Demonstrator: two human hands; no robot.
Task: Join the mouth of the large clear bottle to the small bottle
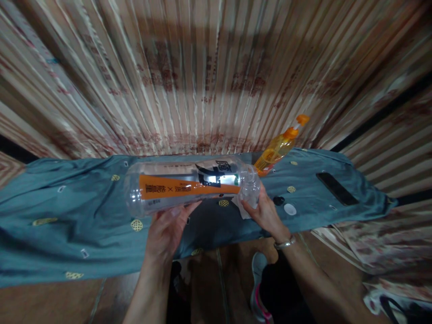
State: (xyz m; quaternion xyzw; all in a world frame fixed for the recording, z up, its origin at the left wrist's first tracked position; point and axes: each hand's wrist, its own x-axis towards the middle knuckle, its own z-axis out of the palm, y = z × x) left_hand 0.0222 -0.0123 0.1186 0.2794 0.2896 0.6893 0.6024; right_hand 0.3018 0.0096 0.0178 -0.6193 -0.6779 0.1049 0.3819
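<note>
A large clear plastic bottle (187, 185) with an orange, black and silver label lies sideways between my hands, above the cloth-covered table. Its base points left. My left hand (168, 229) holds the bottle from below near its middle, with some fingers hidden behind it. At the neck end on the right, my right hand (265, 209) is closed round clear, uneven plastic; whether this is only the bottle's neck or a separate piece, I cannot tell. A small white sheet (242, 208) shows just under the right hand.
Behind the right hand stands a pump bottle (277, 150) of orange liquid. A black phone (336, 189) lies at the right. Nearby are a small black round piece (279, 200) and a white disc (290, 209) on the teal cloth (101, 216). Patterned curtains (202, 81) hang behind the table.
</note>
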